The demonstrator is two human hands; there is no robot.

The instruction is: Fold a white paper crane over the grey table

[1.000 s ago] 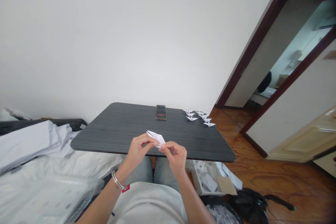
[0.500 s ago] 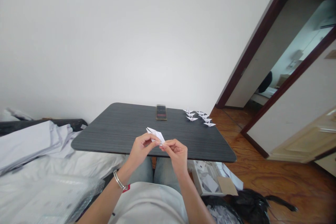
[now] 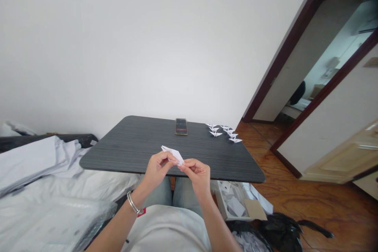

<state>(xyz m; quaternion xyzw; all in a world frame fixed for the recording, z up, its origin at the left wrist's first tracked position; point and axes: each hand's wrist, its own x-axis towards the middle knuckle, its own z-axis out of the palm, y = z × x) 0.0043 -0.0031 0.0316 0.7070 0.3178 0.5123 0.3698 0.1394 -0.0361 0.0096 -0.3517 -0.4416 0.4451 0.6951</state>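
A folded white paper piece (image 3: pixel 173 154) with pointed ends is held above the dark table, between both hands. My left hand (image 3: pixel 158 171) pinches its left part, with a silver bangle (image 3: pixel 133 202) on the wrist. My right hand (image 3: pixel 196 175) grips the paper's right tip with its fingertips. Part of the paper is hidden by my fingers. Beyond my hands, several small white origami cranes (image 3: pixel 225 132) stand near the table's far right edge.
A small dark upright framed panel (image 3: pixel 181 126) stands on the grey wood-grain table (image 3: pixel 132 143). Below the table's right side lies a cardboard box of paper sheets (image 3: pixel 233 202), beside a black plastic bag (image 3: pixel 280 232). White bedding (image 3: pixel 38 177) lies left.
The folded paper has tilted, its pointed end swinging further left. Both hands stay in nearly the same place, with fingers shifted slightly along the paper.
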